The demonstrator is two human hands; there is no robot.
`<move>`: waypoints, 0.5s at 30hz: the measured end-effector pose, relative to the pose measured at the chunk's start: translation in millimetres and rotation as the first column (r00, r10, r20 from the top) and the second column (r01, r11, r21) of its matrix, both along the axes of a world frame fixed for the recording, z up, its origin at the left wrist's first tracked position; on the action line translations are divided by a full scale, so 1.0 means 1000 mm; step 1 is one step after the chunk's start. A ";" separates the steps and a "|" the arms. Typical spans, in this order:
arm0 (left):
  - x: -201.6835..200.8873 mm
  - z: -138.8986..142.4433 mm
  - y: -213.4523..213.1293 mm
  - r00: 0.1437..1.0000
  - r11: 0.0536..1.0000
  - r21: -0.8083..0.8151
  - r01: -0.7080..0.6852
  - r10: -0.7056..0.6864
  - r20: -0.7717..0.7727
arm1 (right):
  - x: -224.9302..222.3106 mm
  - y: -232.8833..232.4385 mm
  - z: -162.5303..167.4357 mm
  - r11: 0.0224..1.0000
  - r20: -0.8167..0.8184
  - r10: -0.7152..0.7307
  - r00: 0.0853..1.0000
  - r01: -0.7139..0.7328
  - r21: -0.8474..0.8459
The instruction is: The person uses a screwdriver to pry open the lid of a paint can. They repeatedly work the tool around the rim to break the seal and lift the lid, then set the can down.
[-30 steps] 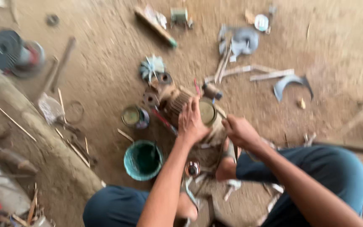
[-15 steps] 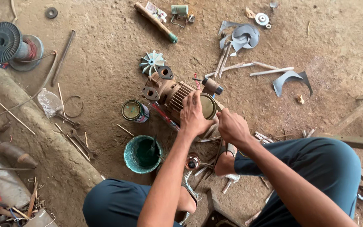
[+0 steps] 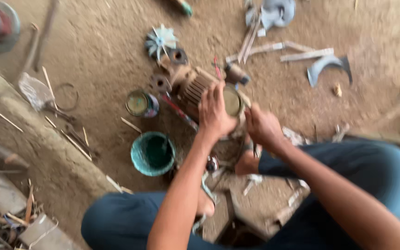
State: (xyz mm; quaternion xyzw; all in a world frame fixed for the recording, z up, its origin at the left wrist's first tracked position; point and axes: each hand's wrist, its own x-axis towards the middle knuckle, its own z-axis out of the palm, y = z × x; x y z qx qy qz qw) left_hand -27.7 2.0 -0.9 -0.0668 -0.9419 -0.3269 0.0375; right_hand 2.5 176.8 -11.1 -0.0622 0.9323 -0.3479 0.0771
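Head view looks down on a person crouched over a dirt floor [image 3: 93, 41], both bare arms reaching forward to a rusty electric motor [image 3: 195, 85] that lies on its side near the centre of the frame. Left hand [image 3: 215, 113] presses flat on the motor's ribbed body, fingers spread over the casing at about 10 o'clock from the round end cap [image 3: 231, 101]. Right hand [image 3: 262, 127] sits at 4 o'clock from that cap, curled closed, but motion blur hides whether it grips a tool or the motor's edge; I cannot tell what it holds. At 8 o'clock from the motor stands a teal bowl [image 3: 153, 153], and at 9 o'clock a small open tin can [image 3: 140, 103]. A pale fan impeller [image 3: 161, 41] lies at 11 o'clock, just beyond a dark ring-shaped part [image 3: 178, 56]. Loose metal strips [image 3: 278, 48] and a curved grey blade [image 3: 327, 67] rest at 2 o'clock, well apart from the hands.
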 end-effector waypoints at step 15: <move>-0.015 0.013 -0.002 0.933 0.979 -0.153 0.135 -0.074 0.351 | -0.001 0.020 0.034 0.996 0.340 -0.075 0.937 0.051 0.077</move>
